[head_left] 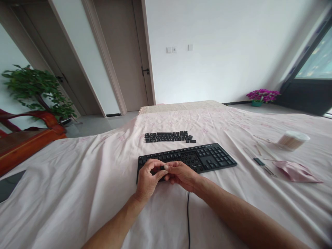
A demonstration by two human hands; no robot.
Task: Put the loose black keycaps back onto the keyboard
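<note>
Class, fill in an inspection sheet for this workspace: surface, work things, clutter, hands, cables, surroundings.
Surface: wrinkled pale pink sheet.
Work things: black keyboard, some keys off; loose keys beyond it.
Clutter: round tub, pink cloth and small dark item at right; dark flat object at left edge.
Hands: left hand and right hand meet over the keyboard; grip unclear.
Cables: black cable, running to the picture's bottom edge.
Surroundings: doors, white wall, wooden seat, green plant, purple flowers.

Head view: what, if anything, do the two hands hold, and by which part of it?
Left hand and right hand together hold a small dark piece; by which part cannot be told.
</note>
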